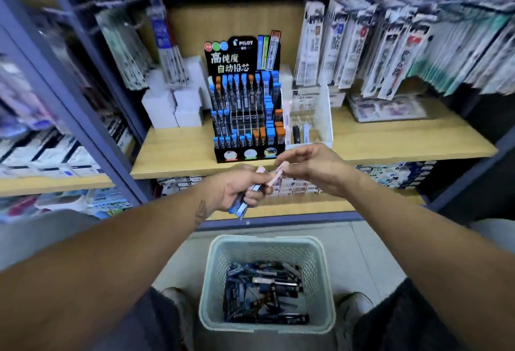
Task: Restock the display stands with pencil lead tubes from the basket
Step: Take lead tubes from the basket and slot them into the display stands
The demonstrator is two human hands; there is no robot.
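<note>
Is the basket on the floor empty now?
No, the basket on the floor holds a pile of lead tubes.

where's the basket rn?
Head view, bottom centre: the basket sits on the floor between the person's knees, below the left hand and in front of the shelf holding the black display stand.

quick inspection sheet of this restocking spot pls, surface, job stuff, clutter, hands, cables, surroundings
surface: wooden shelf carrying the stands
job's things: black display stand partly filled, middle slots bare; clear stand beside it with few tubes; basket on the floor holding many tubes
clutter: white boxes left of the black stand
grippers: left hand holds a bunch of tubes; right hand pinches a pink tube
cables: nothing seen
surroundings: hanging refill packs at right, more packs at left, stocked shelf below
</note>
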